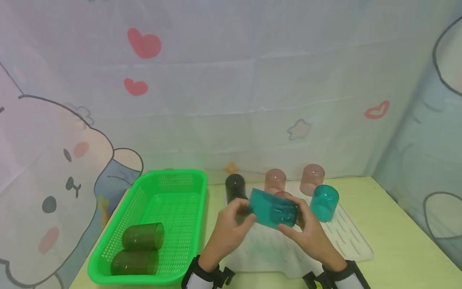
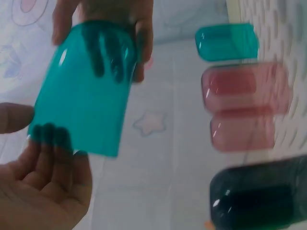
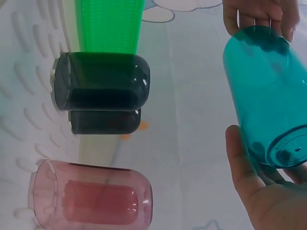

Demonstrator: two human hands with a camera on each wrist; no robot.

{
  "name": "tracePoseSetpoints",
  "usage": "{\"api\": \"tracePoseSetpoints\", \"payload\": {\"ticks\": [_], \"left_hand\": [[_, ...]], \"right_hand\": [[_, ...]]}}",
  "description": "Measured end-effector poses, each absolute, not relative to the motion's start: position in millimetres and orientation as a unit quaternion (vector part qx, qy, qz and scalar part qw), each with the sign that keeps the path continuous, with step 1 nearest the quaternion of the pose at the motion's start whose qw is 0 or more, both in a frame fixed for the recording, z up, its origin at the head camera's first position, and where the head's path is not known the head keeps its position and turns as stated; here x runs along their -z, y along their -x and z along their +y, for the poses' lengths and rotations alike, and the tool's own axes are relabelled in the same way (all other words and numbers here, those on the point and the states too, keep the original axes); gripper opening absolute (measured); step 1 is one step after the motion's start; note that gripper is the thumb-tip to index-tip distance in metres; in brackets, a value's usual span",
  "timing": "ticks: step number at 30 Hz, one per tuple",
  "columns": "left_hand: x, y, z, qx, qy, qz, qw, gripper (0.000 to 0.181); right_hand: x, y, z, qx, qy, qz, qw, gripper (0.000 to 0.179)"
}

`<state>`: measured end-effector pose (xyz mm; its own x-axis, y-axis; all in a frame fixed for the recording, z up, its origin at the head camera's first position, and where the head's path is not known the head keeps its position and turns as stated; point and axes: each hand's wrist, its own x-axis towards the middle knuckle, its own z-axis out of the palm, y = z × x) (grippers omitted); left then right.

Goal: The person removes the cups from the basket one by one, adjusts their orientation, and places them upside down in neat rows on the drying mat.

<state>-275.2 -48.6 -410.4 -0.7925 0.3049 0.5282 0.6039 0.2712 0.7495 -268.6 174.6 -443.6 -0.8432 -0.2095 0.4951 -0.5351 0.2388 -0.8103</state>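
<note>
A clear teal cup [image 1: 268, 208] is held tilted on its side above a white draining mat [image 1: 346, 237]. My left hand [image 1: 229, 228] pinches its open rim, thumb on one side and fingers on the other, as the left wrist view confirms. At the base end, my right hand [image 1: 310, 233] grips the cup between thumb and fingers. Behind it a dark grey cup [image 1: 235, 186] stands upside down, with a second dark cup [image 3: 105, 122] visible in the right wrist view. Pink cups [image 1: 312, 179] and another teal cup [image 1: 325, 202] also stand inverted on the mat.
To the left is a green plastic basket [image 1: 201, 224] with two brown cups [image 1: 142, 237] lying on their sides in it. Basket and mat share a pale yellow table [image 1: 408, 228]. A printed cloth backdrop [image 1: 223, 92] hangs right behind the table.
</note>
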Motion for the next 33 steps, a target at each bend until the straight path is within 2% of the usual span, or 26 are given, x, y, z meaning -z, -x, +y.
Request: {"api": "tracePoseSetpoints", "payload": {"ticks": [9,17,23,26,33], "left_hand": [[393.8,270.2,-82.4,0.305,0.284,-0.886,0.203,0.029],[384.6,256.7,-108.9,0.24,0.224,-0.939,0.104,0.035],[382.1,256.8,-112.9,0.229,0.217,-0.948,0.051,0.038],[382.2,257.6,-113.2,0.222,0.217,-0.95,0.031,0.039],[380.4,257.2,-112.3,0.221,0.217,-0.951,0.019,0.039]], "right_hand": [[436.5,270.3,179.4,-0.501,-0.234,-0.818,0.159,0.067],[440.2,266.5,172.5,-0.391,-0.252,-0.875,0.131,0.07],[432.7,270.8,151.9,-0.319,-0.276,-0.905,0.059,0.07],[433.7,275.9,141.1,-0.298,-0.303,-0.904,0.037,0.069],[442.1,285.2,118.5,-0.223,-0.351,-0.908,0.049,0.066]]}}
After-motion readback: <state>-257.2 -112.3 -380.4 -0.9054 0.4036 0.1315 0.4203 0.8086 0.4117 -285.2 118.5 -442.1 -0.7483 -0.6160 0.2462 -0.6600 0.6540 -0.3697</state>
